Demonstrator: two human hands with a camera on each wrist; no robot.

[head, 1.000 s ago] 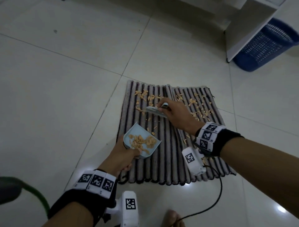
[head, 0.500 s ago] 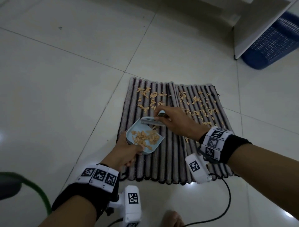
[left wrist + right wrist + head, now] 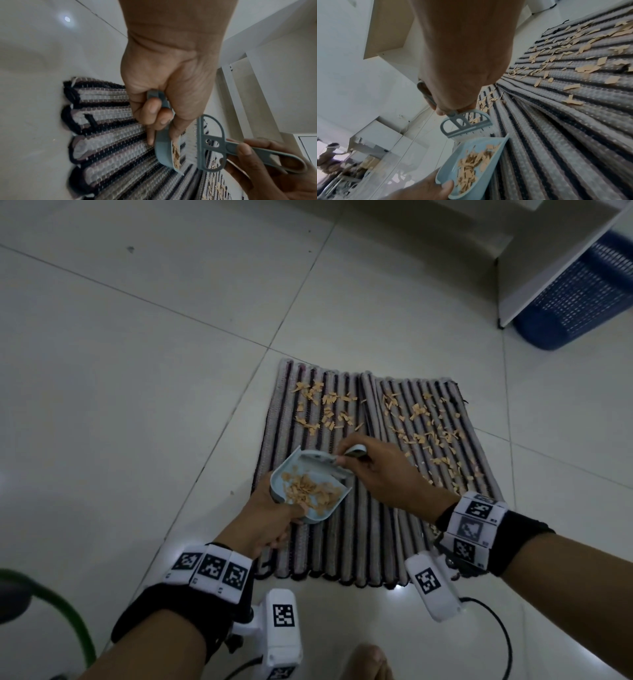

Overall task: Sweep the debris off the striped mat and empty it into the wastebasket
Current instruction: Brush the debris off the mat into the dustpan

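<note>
A striped mat (image 3: 373, 535) lies on the tile floor, with tan paper scraps (image 3: 424, 436) strewn over its far half. My left hand (image 3: 270, 518) grips the handle of a small pale-blue dustpan (image 3: 301, 470) that holds a heap of scraps (image 3: 471, 166). My right hand (image 3: 380, 470) pinches the handle of a small blue-grey brush (image 3: 211, 146), whose head rests at the dustpan's far lip. A blue mesh wastebasket (image 3: 582, 289) stands at the far right, half hidden behind a white cabinet panel.
A white cabinet panel (image 3: 548, 258) stands in front of the wastebasket. A black cable (image 3: 496, 628) runs over the floor near my right wrist. A green hose-like thing (image 3: 58, 607) curves in at bottom left. A bare foot (image 3: 370, 662) shows at the bottom edge.
The brush has swept back from the middle of the mat to the dustpan's lip. More scraps lie in the dustpan, and both hands have drawn slightly nearer to me.
</note>
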